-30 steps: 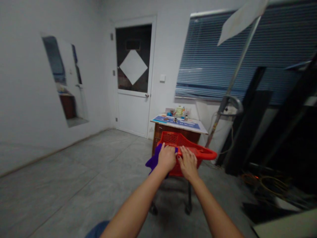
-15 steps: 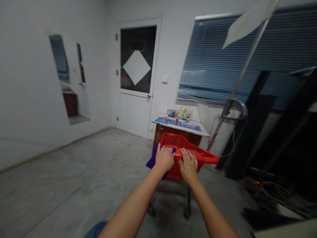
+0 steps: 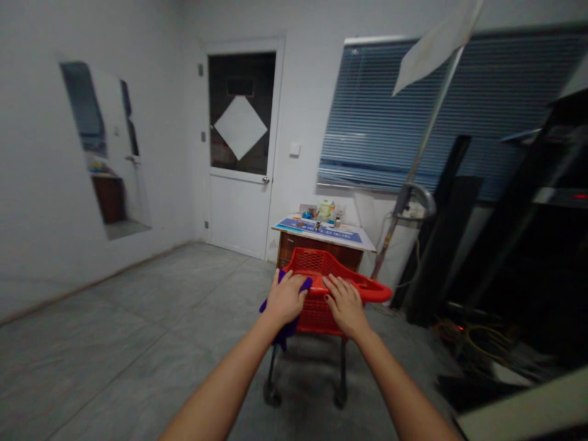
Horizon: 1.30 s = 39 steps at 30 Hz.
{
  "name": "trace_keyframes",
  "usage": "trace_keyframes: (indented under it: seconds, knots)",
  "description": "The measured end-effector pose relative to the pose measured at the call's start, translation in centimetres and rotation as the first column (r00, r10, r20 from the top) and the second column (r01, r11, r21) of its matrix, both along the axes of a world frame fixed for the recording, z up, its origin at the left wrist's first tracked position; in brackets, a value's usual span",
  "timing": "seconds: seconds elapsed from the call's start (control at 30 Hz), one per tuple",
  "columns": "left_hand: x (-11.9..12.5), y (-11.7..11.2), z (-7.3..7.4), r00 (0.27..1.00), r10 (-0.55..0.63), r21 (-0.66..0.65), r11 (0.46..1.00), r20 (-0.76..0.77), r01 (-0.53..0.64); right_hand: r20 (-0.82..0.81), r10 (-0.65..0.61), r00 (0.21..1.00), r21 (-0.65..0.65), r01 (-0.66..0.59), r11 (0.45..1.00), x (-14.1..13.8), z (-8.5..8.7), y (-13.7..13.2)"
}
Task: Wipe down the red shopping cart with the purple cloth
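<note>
A small red shopping cart [image 3: 318, 315] with basket-weave plastic sides stands in front of me on dark legs with casters. Over the left part of its near rim hangs a purple cloth [image 3: 287, 334]. My left hand [image 3: 285, 298] lies on that cloth and holds it against the rim, the fingers partly bent. On the right half of the same rim my right hand [image 3: 344, 303] rests palm down, its fingers stretched forward. The undersides of both hands are hidden, and the inside of the basket shows only in part.
Beyond the cart is a desk [image 3: 362, 240] with small bottles on top. A white door [image 3: 236, 211] and a wall mirror [image 3: 108, 159] are further left. To the right lean dark panels [image 3: 427, 263] and a grey-handled pole [image 3: 399, 214]; cables [image 3: 487, 343] lie on the floor.
The view has turned slightly right, so the room and cart sit further left. Both hands stay on the rim; the right fingers look straighter, and more of the cart's legs shows.
</note>
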<state>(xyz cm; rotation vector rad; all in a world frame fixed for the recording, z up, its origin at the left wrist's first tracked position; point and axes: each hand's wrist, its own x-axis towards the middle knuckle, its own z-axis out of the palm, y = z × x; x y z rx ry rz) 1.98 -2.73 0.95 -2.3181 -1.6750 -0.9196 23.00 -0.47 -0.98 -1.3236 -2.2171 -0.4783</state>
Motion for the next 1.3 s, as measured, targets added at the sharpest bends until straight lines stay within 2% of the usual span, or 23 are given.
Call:
trace_keyframes:
  seconds: [0.13, 0.27, 0.33, 0.4, 0.53, 0.6, 0.67, 0.8, 0.93, 1.07, 1.17, 1.3]
  knots:
    - [1.5, 0.3, 0.2, 0.993, 0.117, 0.013, 0.993, -0.002, -0.117, -0.026, -0.011, 1.000, -0.015, 0.010, 1.000, -1.3, -0.6, -0.2]
    - [3.3, 0.7, 1.1, 0.995, 0.084, -0.025, 0.996, -0.051, -0.086, -0.051, -0.023, 0.998, -0.017, 0.022, 1.000, -1.8, -0.4, -0.6]
    - [2.7, 0.7, 1.3, 0.997, 0.025, -0.046, 0.999, -0.067, -0.028, -0.055, -0.019, 0.998, -0.023, 0.018, 1.000, -1.7, -0.2, -0.7]
    - [1.1, 0.6, 1.3, 0.997, -0.039, -0.051, 0.998, -0.070, 0.036, -0.052, -0.013, 0.999, -0.028, 0.012, 1.000, -1.5, -0.2, -0.7]
    - [-1.4, 0.2, 0.9, 0.999, 0.015, -0.064, 0.998, -0.033, -0.017, -0.061, -0.015, 0.998, -0.014, 0.014, 1.000, -1.3, -0.4, -0.5]
    - [-0.8, 0.2, 0.7, 0.998, 0.062, -0.064, 0.996, -0.026, -0.064, -0.072, -0.019, 0.997, -0.006, 0.019, 1.000, -1.4, -0.5, -0.4]
    - [0.9, 0.3, 0.5, 0.994, 0.109, -0.044, 0.993, -0.029, -0.110, -0.079, -0.022, 0.997, -0.002, 0.022, 1.000, -1.5, -0.6, -0.4]
    - [3.6, 0.4, 0.3, 0.996, 0.077, 0.004, 0.997, -0.042, -0.076, -0.079, -0.021, 0.997, -0.009, 0.021, 1.000, -1.4, -0.4, -0.4]
    - [1.9, 0.3, 0.3, 0.997, -0.019, -0.007, 1.000, -0.070, 0.018, -0.068, -0.015, 0.998, -0.019, 0.014, 1.000, -0.8, -0.2, -0.4]
    - [0.1, 0.1, 0.3, 0.998, 0.041, -0.014, 0.999, -0.041, -0.042, -0.082, -0.011, 0.997, -0.012, 0.010, 1.000, -1.1, -0.3, -0.5]
    - [1.0, 0.1, 0.4, 0.994, 0.103, -0.008, 0.995, -0.021, -0.103, -0.099, -0.017, 0.995, -0.007, 0.017, 1.000, -1.8, -0.3, -0.8]
    - [2.6, 0.4, 0.4, 0.997, 0.075, 0.016, 0.997, -0.030, -0.075, -0.108, -0.025, 0.994, -0.003, 0.024, 1.000, -2.3, -0.2, -0.9]
